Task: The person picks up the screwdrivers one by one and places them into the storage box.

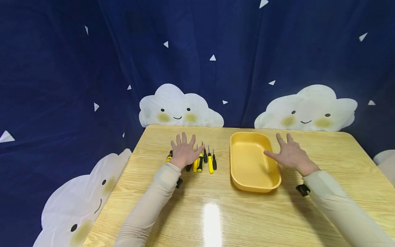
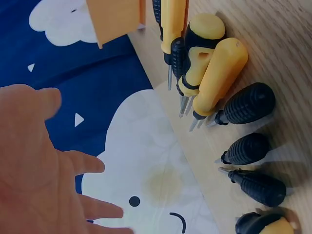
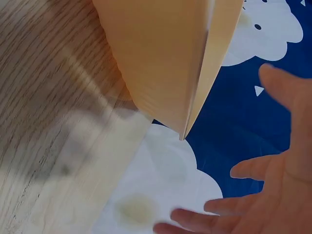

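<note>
My left hand (image 1: 184, 153), fingers spread, hovers over the left part of a row of screwdrivers and holds nothing. In the head view it partly hides them. Some have yellow handles (image 1: 210, 164), others plain black ones (image 1: 214, 162). The left wrist view shows a yellow-handled screwdriver (image 2: 223, 70) beside a yellow-and-black one (image 2: 205, 29), then several short black screwdrivers (image 2: 248, 103) and a stubby yellow-and-black handle (image 2: 278, 227). With its fingers spread too, my right hand (image 1: 290, 157) is raised at the right side of a yellow plastic basin (image 1: 250, 159), its thumb overlapping the rim in the head view.
The basin stands on a light wooden table (image 1: 185, 216), right of the screwdrivers. Behind the table and along its left side hangs a dark blue curtain (image 1: 185, 27) with white clouds. A dark wrist camera (image 1: 303, 189) sits below my right wrist.
</note>
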Tool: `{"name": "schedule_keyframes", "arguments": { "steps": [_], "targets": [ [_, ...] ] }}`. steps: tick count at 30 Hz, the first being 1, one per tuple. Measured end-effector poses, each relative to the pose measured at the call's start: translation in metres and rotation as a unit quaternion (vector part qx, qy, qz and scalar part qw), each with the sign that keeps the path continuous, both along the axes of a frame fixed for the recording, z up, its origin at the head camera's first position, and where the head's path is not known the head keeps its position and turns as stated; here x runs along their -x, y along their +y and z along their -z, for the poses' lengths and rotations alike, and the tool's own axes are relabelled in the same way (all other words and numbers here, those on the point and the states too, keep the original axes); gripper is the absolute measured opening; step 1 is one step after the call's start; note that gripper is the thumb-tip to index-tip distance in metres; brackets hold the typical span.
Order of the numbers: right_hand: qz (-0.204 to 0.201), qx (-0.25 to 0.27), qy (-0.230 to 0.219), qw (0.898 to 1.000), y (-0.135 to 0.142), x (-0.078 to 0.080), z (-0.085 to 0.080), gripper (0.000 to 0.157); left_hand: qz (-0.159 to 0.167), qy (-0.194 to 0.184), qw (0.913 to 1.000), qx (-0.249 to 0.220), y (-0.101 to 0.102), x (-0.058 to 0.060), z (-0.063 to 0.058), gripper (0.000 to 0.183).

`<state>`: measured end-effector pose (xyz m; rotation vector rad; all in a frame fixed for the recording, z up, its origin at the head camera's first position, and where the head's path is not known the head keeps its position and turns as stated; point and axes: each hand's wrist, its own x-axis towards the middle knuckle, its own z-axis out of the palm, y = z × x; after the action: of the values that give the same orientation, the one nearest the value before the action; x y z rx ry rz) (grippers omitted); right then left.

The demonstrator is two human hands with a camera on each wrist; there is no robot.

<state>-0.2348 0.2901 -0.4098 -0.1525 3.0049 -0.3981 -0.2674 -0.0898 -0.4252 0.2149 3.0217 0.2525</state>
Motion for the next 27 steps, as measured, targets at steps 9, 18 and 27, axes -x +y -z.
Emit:
{"name": "schedule_keyframes", "arguments": {
  "steps": [9,18,27],
  "targets": [
    [-0.020,0.004,0.004,1.000,-0.002,0.001,0.001,0.097,0.011,0.049,0.9987,0.014,-0.009,0.000,-0.003,0.054],
    [-0.049,0.007,0.008,0.999,-0.005,0.002,0.007,0.067,0.015,0.051,0.9985,-0.011,-0.017,-0.001,-0.008,0.045],
    [-0.087,0.035,-0.006,0.996,-0.010,-0.001,0.019,0.063,0.006,0.034,0.9992,-0.021,-0.033,0.001,-0.008,0.045]
  ]
}}
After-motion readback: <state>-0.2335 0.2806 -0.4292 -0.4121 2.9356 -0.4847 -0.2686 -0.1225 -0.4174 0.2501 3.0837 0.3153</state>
